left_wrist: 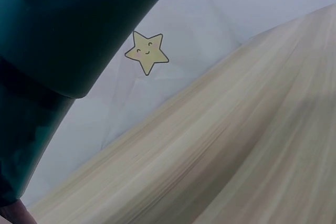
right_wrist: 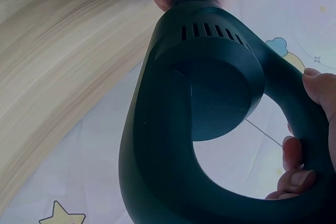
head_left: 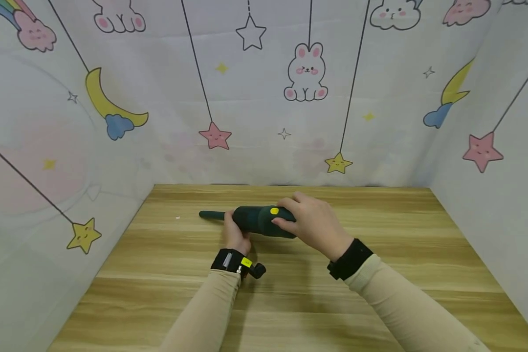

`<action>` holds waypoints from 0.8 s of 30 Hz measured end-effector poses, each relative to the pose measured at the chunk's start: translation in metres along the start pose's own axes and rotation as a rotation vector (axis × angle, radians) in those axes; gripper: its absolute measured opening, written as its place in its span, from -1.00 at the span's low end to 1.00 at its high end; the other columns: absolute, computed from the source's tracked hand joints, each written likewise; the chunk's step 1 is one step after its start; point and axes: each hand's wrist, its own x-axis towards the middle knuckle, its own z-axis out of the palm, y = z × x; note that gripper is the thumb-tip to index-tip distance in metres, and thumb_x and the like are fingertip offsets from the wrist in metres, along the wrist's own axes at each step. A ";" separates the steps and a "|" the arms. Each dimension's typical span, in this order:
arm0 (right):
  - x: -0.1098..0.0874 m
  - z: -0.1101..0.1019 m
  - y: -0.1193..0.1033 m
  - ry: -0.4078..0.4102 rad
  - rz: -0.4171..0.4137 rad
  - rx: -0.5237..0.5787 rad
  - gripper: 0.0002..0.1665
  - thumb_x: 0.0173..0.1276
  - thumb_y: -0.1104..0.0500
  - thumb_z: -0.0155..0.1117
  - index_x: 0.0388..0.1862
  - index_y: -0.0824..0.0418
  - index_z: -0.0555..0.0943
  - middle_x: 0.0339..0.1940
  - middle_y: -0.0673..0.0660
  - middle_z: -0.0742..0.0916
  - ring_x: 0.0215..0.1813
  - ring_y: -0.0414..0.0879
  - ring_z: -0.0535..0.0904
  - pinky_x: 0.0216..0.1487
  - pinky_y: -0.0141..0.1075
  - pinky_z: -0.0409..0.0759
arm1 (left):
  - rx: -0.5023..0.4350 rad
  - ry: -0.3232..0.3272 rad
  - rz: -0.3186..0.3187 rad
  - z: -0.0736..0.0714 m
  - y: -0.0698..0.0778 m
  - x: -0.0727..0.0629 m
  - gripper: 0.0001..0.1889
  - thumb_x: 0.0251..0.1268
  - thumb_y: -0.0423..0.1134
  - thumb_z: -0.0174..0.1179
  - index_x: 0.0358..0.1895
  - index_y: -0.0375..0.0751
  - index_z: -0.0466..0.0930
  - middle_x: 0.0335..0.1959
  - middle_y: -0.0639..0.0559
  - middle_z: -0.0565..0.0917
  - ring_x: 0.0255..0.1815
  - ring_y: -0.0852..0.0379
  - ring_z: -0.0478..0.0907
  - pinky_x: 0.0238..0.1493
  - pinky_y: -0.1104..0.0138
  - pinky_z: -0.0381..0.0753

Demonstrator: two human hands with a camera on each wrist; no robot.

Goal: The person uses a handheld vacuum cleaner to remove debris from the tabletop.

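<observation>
A dark green handheld vacuum (head_left: 264,221) lies sideways in both hands above the wooden table. Its narrow nozzle (head_left: 211,215) points left, and a yellow button (head_left: 275,211) shows near the handle end. My left hand (head_left: 235,234) grips the front of the body by the nozzle; its fingers are partly hidden. My right hand (head_left: 314,220) grips the rear. In the right wrist view, the right fingers (right_wrist: 297,169) curl round the loop handle (right_wrist: 310,124), behind vent slots on the body. The left wrist view has the vacuum's body (left_wrist: 63,30) close up.
The wood-grain table (head_left: 378,293) runs back to a white cloth (head_left: 264,98) printed with stars, moons and rabbits, which also covers both sides. A tiny white speck (head_left: 178,217) lies on the table left of the nozzle.
</observation>
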 end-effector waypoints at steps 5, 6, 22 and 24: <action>0.007 0.004 -0.005 -0.048 -0.007 0.019 -0.57 0.25 -0.13 0.38 -0.02 0.09 0.66 -0.32 0.01 0.60 -0.41 -0.18 0.50 -0.41 -0.34 0.52 | -0.010 0.024 0.036 -0.008 0.012 0.005 -0.81 0.29 -0.07 0.10 -0.31 -0.12 0.48 -0.34 0.12 0.51 -0.38 0.21 0.47 -0.28 0.42 0.49; 0.009 0.005 -0.007 -0.059 -0.008 0.022 -0.57 0.26 -0.12 0.37 -0.01 0.10 0.65 -0.31 0.02 0.59 -0.40 -0.17 0.49 -0.39 -0.34 0.53 | -0.019 0.023 0.037 -0.011 0.015 0.007 -0.81 0.28 -0.08 0.10 -0.31 -0.12 0.48 -0.35 0.12 0.51 -0.38 0.21 0.47 -0.29 0.42 0.49; 0.026 0.021 -0.025 -0.102 -0.036 0.053 -0.56 0.32 -0.10 0.32 0.07 0.11 0.62 -0.25 0.04 0.58 -0.31 -0.15 0.46 -0.29 -0.33 0.54 | -0.082 0.031 0.007 -0.028 0.041 0.019 -0.76 0.33 -0.05 0.10 -0.16 -0.15 0.45 -0.16 0.09 0.47 -0.28 0.22 0.49 -0.17 0.45 0.54; 0.024 0.022 -0.024 -0.108 -0.029 0.062 -0.56 0.32 -0.09 0.32 0.07 0.11 0.62 -0.24 0.04 0.58 -0.31 -0.16 0.46 -0.28 -0.33 0.54 | -0.077 0.026 0.008 -0.028 0.040 0.019 -0.78 0.34 -0.07 0.09 -0.18 -0.15 0.45 -0.18 0.09 0.47 -0.28 0.22 0.49 -0.15 0.44 0.53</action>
